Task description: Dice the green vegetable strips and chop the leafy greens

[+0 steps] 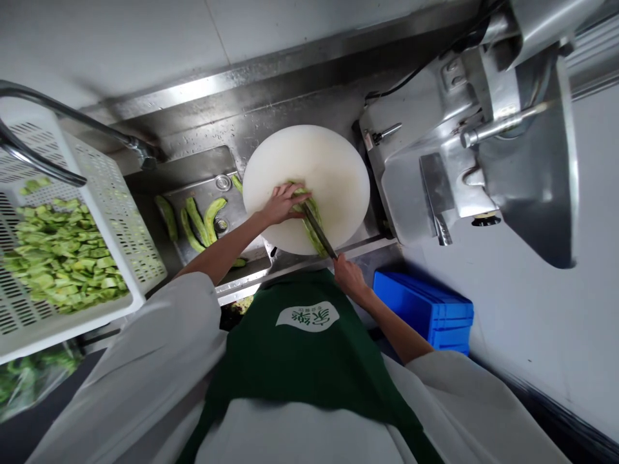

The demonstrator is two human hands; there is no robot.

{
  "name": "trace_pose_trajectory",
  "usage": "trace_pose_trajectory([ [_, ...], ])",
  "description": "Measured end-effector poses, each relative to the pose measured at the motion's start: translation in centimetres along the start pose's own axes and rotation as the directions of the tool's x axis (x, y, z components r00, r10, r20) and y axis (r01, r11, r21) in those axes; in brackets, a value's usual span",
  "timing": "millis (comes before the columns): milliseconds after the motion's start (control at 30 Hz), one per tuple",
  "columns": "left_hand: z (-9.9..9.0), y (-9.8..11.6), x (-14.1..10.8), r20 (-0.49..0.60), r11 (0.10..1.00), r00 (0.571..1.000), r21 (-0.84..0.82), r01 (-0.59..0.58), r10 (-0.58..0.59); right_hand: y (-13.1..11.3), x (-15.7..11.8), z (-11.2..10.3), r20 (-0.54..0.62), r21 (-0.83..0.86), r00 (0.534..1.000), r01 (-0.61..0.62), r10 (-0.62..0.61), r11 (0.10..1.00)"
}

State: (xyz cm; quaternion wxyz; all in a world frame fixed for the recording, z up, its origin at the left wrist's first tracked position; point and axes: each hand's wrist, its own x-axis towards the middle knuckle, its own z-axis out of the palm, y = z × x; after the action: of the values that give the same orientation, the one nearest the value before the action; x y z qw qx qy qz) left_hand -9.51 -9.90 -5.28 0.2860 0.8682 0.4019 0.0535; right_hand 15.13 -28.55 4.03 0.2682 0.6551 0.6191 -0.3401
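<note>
Two bare hands work over a round white board (278, 151), and a long green gourd (313, 240) lies on it, slanting from about the middle towards the edge nearest the person. The left hand (284, 203) comes in from the board's left side, fingers half bent and a little apart, and has hold of the gourd's far end against the board. The right hand (351, 277), just off the board's near edge, is wrapped tightly around the handle of a knife (319, 231); the blade runs along the gourd, its tip end close to the left hand's thumb (how deep it sits I cannot tell).

Left of the board is a metal sink (203, 188) with several more gourds (213, 216) in it. Farther left of the board, past the sink, a white basket (104, 193) holds a heap of cut green pieces (68, 258), with a curved tap (109, 132) reaching over it. Just right of the board stands a metal machine (411, 148) with a big slanted plate, and a blue crate (416, 303) sits lower, to the board's near right.
</note>
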Motion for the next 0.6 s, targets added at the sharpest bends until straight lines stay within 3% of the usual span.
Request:
trace_pose_trajectory([
  [167, -0.2, 0.3, -0.4, -0.017, 0.998, 0.998, 0.021, 0.063, -0.062, 5.4, 2.0, -2.3, -0.028, 0.011, 0.999, 0.04, -0.04, 0.999],
  [267, -0.2, 0.9, -0.5, -0.076, 0.992, 0.989, 0.01, 0.128, -0.126, 8.2, 1.4, -3.1, -0.109, -0.066, 0.994, 0.018, -0.026, 0.998],
  [333, -0.3, 1.2, -1.0, -0.137, 0.984, 0.974, -0.013, 0.18, -0.18, 8.7, 0.2, -3.0, -0.168, -0.109, 0.985, 0.024, -0.042, 0.994],
  [400, -0.3, 1.1, -2.3, -0.252, 0.962, 0.929, -0.047, 0.268, -0.271, 8.1, -1.0, -2.7, -0.181, -0.147, 0.979, 0.068, -0.094, 0.987],
  [433, -0.1, 0.8, -3.4, -0.337, 0.94, 0.879, -0.08, 0.331, -0.338, 7.6, -1.5, -2.5, -0.168, -0.166, 0.977, 0.099, -0.128, 0.981],
  [467, 0.1, 0.3, -5.0, -0.43, 0.906, 0.8, -0.131, 0.403, -0.418, 7.0, -1.7, -2.3, -0.147, -0.185, 0.976, 0.132, -0.16, 0.974],
  [533, 1.0, -1.2, -9.2, -0.56, 0.793, 0.58, -0.272, 0.546, -0.592, 5.6, -1.5, -1.9, -0.092, -0.222, 0.973, 0.188, -0.212, 0.957],
  [567, 1.6, -2.1, -11.7, -0.556, 0.716, 0.485, -0.336, 0.612, -0.675, 5.0, -1.2, -1.7, -0.068, -0.239, 0.973, 0.2, -0.222, 0.95],
  [600, 2.3, -2.9, -14.4, -0.491, 0.638, 0.441, -0.367, 0.677, -0.751, 4.4, -0.8, -1.5, -0.051, -0.254, 0.974, 0.2, -0.22, 0.946],
])
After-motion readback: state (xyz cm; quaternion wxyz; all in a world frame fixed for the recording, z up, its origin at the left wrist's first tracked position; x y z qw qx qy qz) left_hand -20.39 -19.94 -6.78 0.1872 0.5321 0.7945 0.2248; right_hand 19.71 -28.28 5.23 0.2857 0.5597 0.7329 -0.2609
